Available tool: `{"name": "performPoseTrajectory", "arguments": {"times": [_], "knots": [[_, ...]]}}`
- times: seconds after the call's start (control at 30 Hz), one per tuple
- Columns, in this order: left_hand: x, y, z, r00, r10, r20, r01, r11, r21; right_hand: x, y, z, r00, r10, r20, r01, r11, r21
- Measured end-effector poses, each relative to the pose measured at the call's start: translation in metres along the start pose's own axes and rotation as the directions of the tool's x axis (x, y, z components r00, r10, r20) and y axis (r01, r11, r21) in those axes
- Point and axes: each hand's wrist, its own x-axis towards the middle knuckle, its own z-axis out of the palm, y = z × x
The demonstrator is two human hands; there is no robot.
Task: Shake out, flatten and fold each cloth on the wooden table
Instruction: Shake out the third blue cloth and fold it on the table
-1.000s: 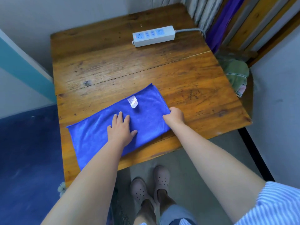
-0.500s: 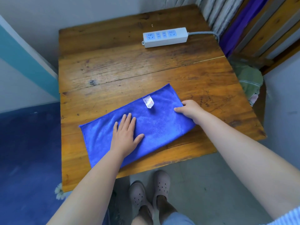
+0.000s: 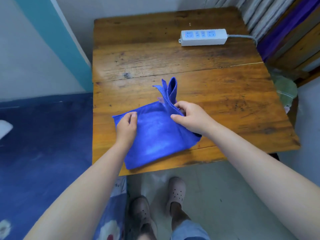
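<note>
A blue microfibre cloth [image 3: 155,135] lies near the front edge of the wooden table [image 3: 216,94]. My right hand [image 3: 190,116] grips the cloth's right end, which is lifted and carried over the rest; a folded flap stands up past my fingers. My left hand [image 3: 127,127] rests on the cloth's left end with fingers curled at its far left corner. The white label seen earlier is hidden under the fold.
A white power strip [image 3: 203,37] with a grey cord lies at the table's back right. A green cloth [image 3: 285,90] hangs off to the right of the table. A blue patterned bedspread [image 3: 43,144] borders the table's left side. My feet stand below the front edge.
My right hand has lifted the cloth's right end and swung it leftward over the rest. My left hand has slid from the cloth's middle to its left end.
</note>
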Motion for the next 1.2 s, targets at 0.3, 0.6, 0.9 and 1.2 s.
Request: {"name": "performPoseTrajectory", "arguments": {"times": [0.3,0.6,0.9,1.2], "knots": [[0.003,-0.01,-0.068,0.921,-0.296,0.254,0.388,0.765,-0.514,-0.008,-0.029,0.089,0.999,-0.015,0.033,0.016,0.999,-0.039],[0.015,0.04,-0.029,0.945,-0.062,0.322,0.135,0.968,-0.209,-0.026,-0.004,0.026,0.928,0.03,-0.37,0.011,0.994,0.11],[0.047,0.07,0.039,0.929,0.086,0.361,-0.163,0.968,0.19,-0.028,0.014,0.0,0.944,0.011,-0.33,0.013,0.998,0.069],[0.037,0.038,0.036,0.907,0.003,0.42,-0.009,1.0,0.013,-0.008,0.023,0.029,0.977,0.022,-0.212,0.007,0.991,0.135]]}}
